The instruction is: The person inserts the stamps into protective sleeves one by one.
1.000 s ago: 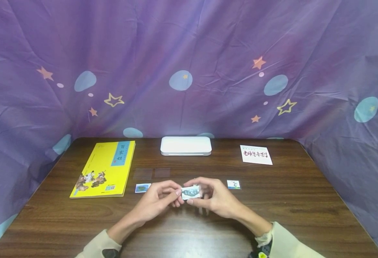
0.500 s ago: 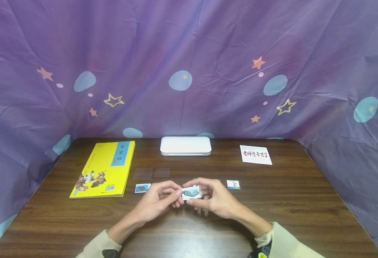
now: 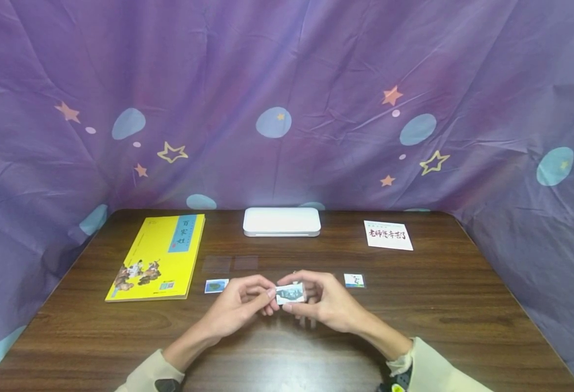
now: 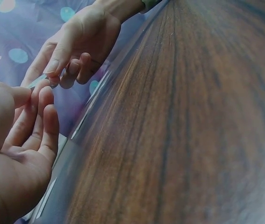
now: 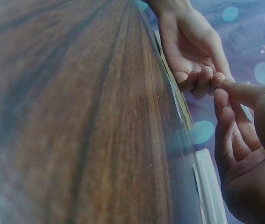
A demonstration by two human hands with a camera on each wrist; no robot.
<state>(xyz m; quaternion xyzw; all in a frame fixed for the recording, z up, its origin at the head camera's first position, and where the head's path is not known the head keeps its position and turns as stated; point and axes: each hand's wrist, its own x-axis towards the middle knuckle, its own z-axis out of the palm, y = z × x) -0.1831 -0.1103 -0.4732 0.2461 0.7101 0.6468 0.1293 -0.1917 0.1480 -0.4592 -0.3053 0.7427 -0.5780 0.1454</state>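
A small postage stamp [image 3: 289,293] with a grey-green picture and white border is held up between both hands, above the table's middle. My left hand [image 3: 242,306] pinches its left end between thumb and fingers. The right hand [image 3: 330,304] holds the other end, thumb at the lower edge and index finger at the upper. From the left wrist view, the stamp [image 4: 38,81] appears nearly edge-on between the fingertips. A blue stamp [image 3: 216,286] lies just beyond the left hand. Right of the right hand lies a white stamp [image 3: 354,280] with a coloured print.
Two clear film sleeves [image 3: 217,264] lie flat behind the left hand. A yellow book [image 3: 162,256] occupies the left side. At the back stand a white case [image 3: 282,221] and, to the right, a white card [image 3: 389,235] with red-brown writing. The wooden table [image 3: 439,305] meets a purple curtain.
The stamp tilts slightly between the fingers, and the right index finger shifts a little at its upper edge. Both hands otherwise stay in place.
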